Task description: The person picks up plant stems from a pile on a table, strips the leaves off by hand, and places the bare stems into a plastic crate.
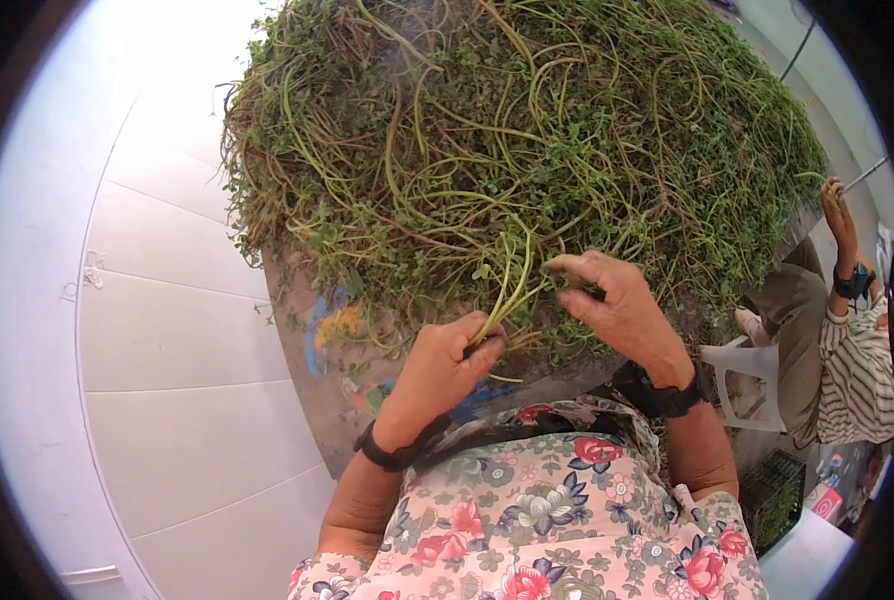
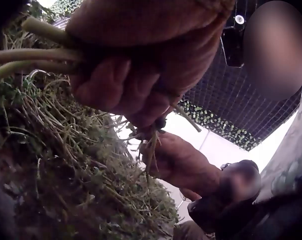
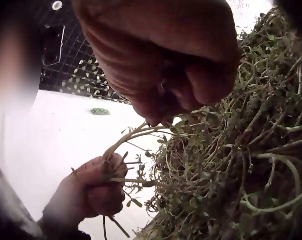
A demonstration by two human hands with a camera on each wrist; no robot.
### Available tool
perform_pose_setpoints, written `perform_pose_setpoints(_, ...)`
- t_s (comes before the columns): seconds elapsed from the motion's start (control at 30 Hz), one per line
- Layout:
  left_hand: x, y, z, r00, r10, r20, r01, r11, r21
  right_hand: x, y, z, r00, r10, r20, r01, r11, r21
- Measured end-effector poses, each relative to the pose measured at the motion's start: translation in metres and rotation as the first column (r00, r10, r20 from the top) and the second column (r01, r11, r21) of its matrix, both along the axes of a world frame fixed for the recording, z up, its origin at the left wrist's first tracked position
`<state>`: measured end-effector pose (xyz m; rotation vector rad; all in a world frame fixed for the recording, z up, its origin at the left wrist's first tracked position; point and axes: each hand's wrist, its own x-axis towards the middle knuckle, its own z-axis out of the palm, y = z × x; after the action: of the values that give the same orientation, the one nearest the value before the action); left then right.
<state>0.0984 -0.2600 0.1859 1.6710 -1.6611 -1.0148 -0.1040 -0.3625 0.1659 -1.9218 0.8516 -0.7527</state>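
My left hand [image 1: 452, 360] grips a small bunch of green stems [image 1: 510, 290], its fingers curled round their lower part. Long pale stems reach up from that fist toward the pile, and cut-looking ends stick out below it in the right wrist view. Just to the right, my right hand [image 1: 617, 305] hovers with bent fingers, thumb and forefinger apart. A leafy tip of the bunch lies near the gap between them. Behind both hands rises a large heap of tangled leafy stems [image 1: 527, 150], which also fills the side of the left wrist view [image 2: 86, 145].
The heap covers most of a paint-marked table [image 1: 332, 410], whose near edge meets my floral clothing. At right another person [image 1: 857, 380] in a striped top sits by a white plastic chair [image 1: 742, 380]. A dark crate [image 1: 775, 495] stands lower right.
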Motion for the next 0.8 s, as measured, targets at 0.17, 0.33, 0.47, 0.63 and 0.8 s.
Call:
perform_pose_setpoints(0.17, 0.006, 0.003, -0.002, 1.000, -0.005, 0.020, 0.006, 0.999, -0.053, 0.006, 0.000, -0.017, 0.996, 0.042, -0.081, -0.059, 0.974, -0.221)
perform_pose_setpoints(0.33, 0.004, 0.007, -0.007, 1.000, -0.017, 0.010, 0.017, 0.999, -0.039, 0.012, 0.002, -0.024, 0.998, -0.063, -0.029, 0.061, 0.997, -0.051)
perform_pose_setpoints(0.47, 0.005, 0.007, -0.006, 0.999, -0.041, 0.005, 0.041, 0.999, -0.016, -0.002, -0.016, -0.022, 0.900, -0.373, 0.226, 0.090, 0.665, 0.741)
perform_pose_setpoints(0.63, 0.006, 0.006, -0.011, 0.999, -0.009, 0.054, 0.011, 0.999, -0.042, -0.013, -0.017, -0.008, 0.896, -0.198, 0.397, -0.185, 0.647, 0.740)
perform_pose_setpoints(0.8, 0.005, 0.003, -0.011, 0.998, -0.029, 0.054, 0.032, 0.998, -0.054, 0.000, 0.000, -0.012, 0.982, -0.045, 0.184, -0.097, 0.716, 0.691)
